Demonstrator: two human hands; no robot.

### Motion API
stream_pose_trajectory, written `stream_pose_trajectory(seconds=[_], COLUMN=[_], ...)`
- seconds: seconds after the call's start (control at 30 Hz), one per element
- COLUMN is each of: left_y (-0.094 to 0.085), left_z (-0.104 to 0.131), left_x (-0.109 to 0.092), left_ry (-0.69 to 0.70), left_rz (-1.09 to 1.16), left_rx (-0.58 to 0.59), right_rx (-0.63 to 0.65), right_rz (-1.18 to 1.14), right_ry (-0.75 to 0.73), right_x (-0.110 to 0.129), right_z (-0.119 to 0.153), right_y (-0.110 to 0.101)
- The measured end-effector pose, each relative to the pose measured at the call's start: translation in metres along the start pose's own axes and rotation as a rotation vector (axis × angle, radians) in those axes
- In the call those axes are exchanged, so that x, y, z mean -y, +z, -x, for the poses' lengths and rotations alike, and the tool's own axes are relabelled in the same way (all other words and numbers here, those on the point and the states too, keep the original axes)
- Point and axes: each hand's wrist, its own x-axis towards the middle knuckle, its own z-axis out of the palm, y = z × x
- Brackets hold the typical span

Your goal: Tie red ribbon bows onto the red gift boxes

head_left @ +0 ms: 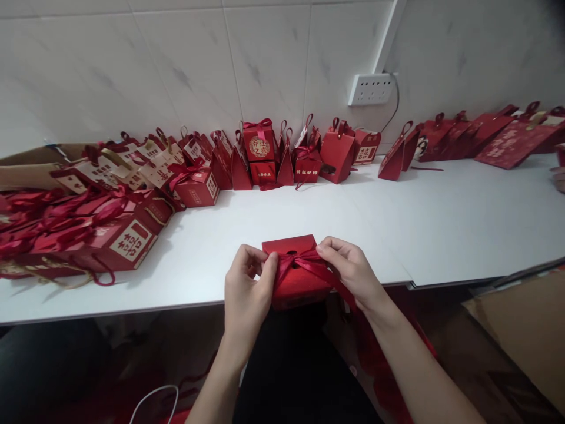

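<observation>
A small red box rests at the front edge of the white table, partly over the edge. Across its top runs a dark red ribbon, crossed or looped near the middle, beside a dark hole in the box. My left hand pinches the ribbon at the box's left side, thumb against fingers. On the right side, my right hand pinches another part of the ribbon. A long ribbon tail hangs down under my right hand, over the table's edge.
The white table runs along a tiled wall with a power strip. Red gift boxes line its back. At the left stands a tray-like group of ribboned boxes. A cardboard box is at the lower right, a white cable at the lower left.
</observation>
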Motion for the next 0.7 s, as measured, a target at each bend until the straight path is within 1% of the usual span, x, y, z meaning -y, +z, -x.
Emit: stream_pose_trajectory(seconds=[0.23, 0.37, 0.47, 0.57, 0.63, 0.7], left_y=[-0.001, 0.0, 0.001, 0.0, -0.004, -0.008], left_z=[0.0, 0.001, -0.002, -0.007, -0.01, -0.012], left_x=[0.003, 0.006, 0.008, 0.009, 0.01, 0.011], left_ry=[0.004, 0.003, -0.011, -0.057, -0.085, -0.093], left_rz=[-0.011, 0.017, 0.033, 0.082, 0.167, 0.231], left_rx=[0.009, 0.014, 0.025, 0.081, 0.136, 0.15], right_rx=[-0.015, -0.02, -0.043, -0.025, -0.015, 0.003], right_rz=[-0.269, -0.326, -0.298, -0.179, -0.154, -0.152], right_ry=[0.131, 0.172, 0.189, 0.148, 0.073, -0.03], right_x=[-0.005, -0.007, -0.01, -0.015, -0.021, -0.03], right_z=[0.0, -0.003, -0.006, -0.004, 0.002, 0.01], right_y=[0.001, 0.002, 0.001, -0.006, -0.015, -0.024])
